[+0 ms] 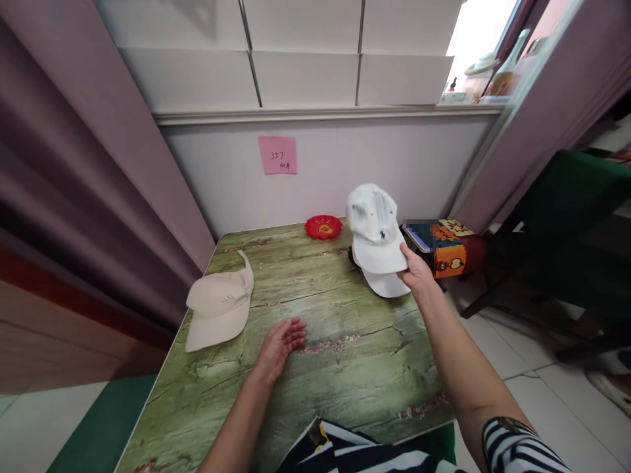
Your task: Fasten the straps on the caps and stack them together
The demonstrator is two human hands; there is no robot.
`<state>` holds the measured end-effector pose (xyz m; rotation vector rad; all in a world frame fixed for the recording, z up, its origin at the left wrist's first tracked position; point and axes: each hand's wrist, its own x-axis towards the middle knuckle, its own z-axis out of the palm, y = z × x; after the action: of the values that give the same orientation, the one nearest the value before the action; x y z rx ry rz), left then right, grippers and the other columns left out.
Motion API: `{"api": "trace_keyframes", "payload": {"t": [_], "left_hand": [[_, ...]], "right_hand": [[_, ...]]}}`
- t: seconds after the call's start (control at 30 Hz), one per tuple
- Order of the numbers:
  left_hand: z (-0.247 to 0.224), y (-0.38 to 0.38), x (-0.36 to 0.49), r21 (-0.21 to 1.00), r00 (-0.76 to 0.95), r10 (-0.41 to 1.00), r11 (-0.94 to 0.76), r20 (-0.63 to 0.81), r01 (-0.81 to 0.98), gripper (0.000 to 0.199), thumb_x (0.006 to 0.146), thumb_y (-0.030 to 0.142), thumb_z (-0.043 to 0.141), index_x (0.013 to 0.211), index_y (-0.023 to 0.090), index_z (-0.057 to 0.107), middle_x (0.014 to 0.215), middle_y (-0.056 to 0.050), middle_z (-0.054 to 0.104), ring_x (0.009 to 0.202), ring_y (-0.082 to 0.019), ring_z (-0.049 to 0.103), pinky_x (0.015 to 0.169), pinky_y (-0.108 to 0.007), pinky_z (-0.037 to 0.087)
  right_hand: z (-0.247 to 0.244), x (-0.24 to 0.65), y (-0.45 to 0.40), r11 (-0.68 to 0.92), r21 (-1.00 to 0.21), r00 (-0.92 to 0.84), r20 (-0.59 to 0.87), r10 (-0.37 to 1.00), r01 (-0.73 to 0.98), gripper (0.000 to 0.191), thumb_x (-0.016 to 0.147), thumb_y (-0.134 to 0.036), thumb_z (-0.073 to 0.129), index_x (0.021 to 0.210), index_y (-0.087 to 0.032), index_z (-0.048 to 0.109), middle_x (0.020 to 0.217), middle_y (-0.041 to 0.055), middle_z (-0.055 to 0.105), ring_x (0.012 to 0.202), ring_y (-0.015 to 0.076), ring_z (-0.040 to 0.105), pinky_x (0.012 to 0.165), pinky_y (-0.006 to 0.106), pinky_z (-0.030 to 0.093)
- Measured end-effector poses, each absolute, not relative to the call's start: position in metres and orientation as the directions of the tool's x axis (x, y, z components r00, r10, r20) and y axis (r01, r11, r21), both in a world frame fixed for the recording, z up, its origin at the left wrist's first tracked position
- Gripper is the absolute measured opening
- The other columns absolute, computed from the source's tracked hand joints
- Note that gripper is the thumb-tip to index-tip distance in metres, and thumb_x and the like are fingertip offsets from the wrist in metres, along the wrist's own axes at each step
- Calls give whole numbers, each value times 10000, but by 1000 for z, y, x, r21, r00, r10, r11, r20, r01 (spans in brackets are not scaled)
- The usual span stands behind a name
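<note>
A white baseball cap (pixel 377 226) with a small dark blue emblem is gripped at its brim by my right hand (pixel 418 270). Under it, another pale brim (pixel 387 284) with a dark edge shows at the table's right side; the rest of that cap is mostly hidden. My left hand (pixel 282 345) hovers over or rests on the middle of the table, fingers loosely curled and apart, holding nothing. To its left lies a beige cap (pixel 219 305) with a small striped logo, its back strap sticking up.
The wood-patterned table (pixel 315 381) stands against a wall. A red scalloped dish (pixel 323 227) sits at its back edge, below a pink note (pixel 278 156). Beyond the right edge are a colourful box (pixel 451 253) and a dark green chair (pixel 566 197). Curtains (pixel 123 151) hang at the left.
</note>
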<state>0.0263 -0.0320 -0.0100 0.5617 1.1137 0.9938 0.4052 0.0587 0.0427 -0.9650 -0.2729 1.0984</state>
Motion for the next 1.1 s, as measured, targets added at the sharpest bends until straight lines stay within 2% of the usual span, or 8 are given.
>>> {"api": "trace_keyframes", "payload": {"t": [0.1, 0.23, 0.47, 0.6, 0.7, 0.8, 0.93, 1.1], "left_hand": [[-18, -33, 22, 793, 87, 876, 467, -474, -390, 115, 891, 159, 581, 957, 97, 652, 869, -134, 739, 679, -171, 710, 636, -275, 586], [-20, -32, 19, 785, 92, 877, 465, -471, -409, 95, 887, 130, 575, 933, 105, 654, 851, -128, 735, 692, -169, 712, 652, -269, 595], [-22, -39, 17, 790, 91, 884, 451, -458, -415, 73, 864, 142, 610, 921, 116, 648, 843, -118, 735, 694, -167, 710, 659, -274, 596], [-23, -40, 0, 859, -16, 910, 386, -415, -335, 197, 783, 236, 721, 926, 134, 633, 831, -95, 721, 636, -159, 682, 602, -271, 566], [-15, -28, -30, 973, -256, 941, 197, -221, -118, 294, 747, 331, 738, 942, 145, 620, 795, -49, 674, 567, -121, 600, 546, -236, 496], [1, -8, -75, 967, -504, 855, 8, 125, 253, 340, 753, 364, 706, 1007, 162, 606, 811, -22, 617, 680, -141, 591, 672, -261, 508], [24, 24, -135, 783, -634, 686, 149, 358, 603, 584, 708, 450, 740, 1186, 163, 564, 1121, -105, 612, 1003, -239, 605, 961, -389, 463], [23, 66, -167, 783, -698, 711, 383, 89, 490, 991, 644, 641, 734, 1396, 97, 385, 1412, -273, 427, 1322, -406, 430, 1076, -510, 353]], "right_hand": [[2, 427, 55, 41, -864, 672, -360, 647, -502, 154, 722, -175, 771, 812, -125, 657, 691, 47, 723, 701, 202, 699, 723, 376, 617], [-28, 436, 50, 16, -893, 747, -366, 555, -449, 154, 721, -203, 757, 730, -136, 618, 631, 37, 685, 638, 194, 675, 659, 369, 608], [-38, 441, 44, -86, -980, 878, -197, 436, -177, 293, 598, -304, 824, 797, -129, 698, 727, 56, 717, 781, 224, 662, 787, 355, 554], [-41, 448, 32, -265, -961, 882, -54, 469, 82, 386, 630, -407, 781, 879, -113, 746, 852, 129, 740, 881, 285, 658, 890, 416, 495], [-44, 453, 28, -415, -856, 831, 30, 556, 309, 463, 713, -490, 691, 990, -124, 752, 963, 169, 736, 931, 318, 652, 918, 460, 465], [-42, 452, 24, -461, -795, 808, 60, 587, 394, 555, 702, -489, 698, 1115, -119, 707, 1098, 199, 699, 1025, 356, 628, 950, 495, 445], [-28, 426, 14, -327, -756, 797, 402, 451, 567, 679, 711, -408, 694, 1299, -96, 563, 1319, 238, 563, 1228, 401, 513, 1025, 552, 378], [-4, 357, -4, 85, -561, 442, 728, 524, 823, 551, 850, -369, 546, 1340, -125, 487, 1394, 208, 499, 1328, 328, 434, 1094, 526, 322]]}}
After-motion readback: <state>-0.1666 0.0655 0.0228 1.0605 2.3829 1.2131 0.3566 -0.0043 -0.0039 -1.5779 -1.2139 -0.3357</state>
